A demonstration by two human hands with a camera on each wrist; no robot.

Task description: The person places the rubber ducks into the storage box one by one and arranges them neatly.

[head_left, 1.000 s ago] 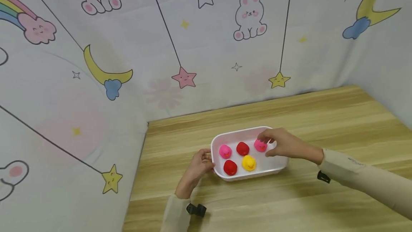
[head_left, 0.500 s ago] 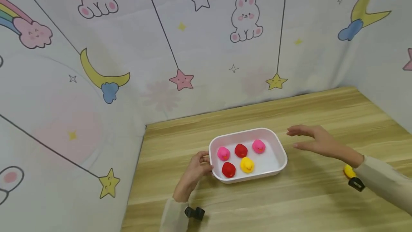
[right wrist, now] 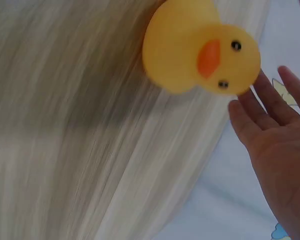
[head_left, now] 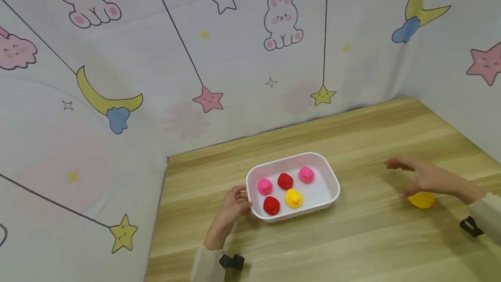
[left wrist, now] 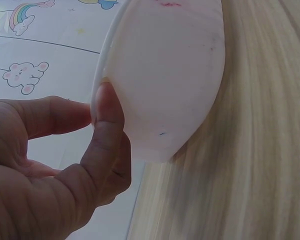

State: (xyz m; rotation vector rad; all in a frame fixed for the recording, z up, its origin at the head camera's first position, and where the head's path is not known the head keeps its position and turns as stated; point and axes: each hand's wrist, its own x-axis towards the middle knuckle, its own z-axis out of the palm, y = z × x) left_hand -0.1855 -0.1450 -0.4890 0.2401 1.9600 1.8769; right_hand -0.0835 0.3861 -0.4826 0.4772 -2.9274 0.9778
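A white plastic tray (head_left: 330,195) holds several toy ducks: two pink ducks (head_left: 306,175), two red ducks (head_left: 272,206) and one yellow duck (head_left: 293,198). My left hand (head_left: 231,208) grips the tray's left end; in the left wrist view its thumb and fingers (left wrist: 108,102) meet the tray's rim and outer wall. Out to the right, my right hand (head_left: 434,179) is spread above the table beside another yellow duck (head_left: 422,200), partly covered by the hand in the head view. The right wrist view shows this duck's orange beak close by the extended fingers (right wrist: 242,117), which hold nothing.
The wood-grain table (head_left: 352,238) ends at the back and right against white cloth walls (head_left: 242,64) printed with rabbits, stars and moons. A dark wrist camera (head_left: 232,262) sits at the left sleeve.
My right hand has left the pink duck in the tray and moved right to the yellow duck on the table. My left hand stays at the tray. The head view has shifted slightly right.
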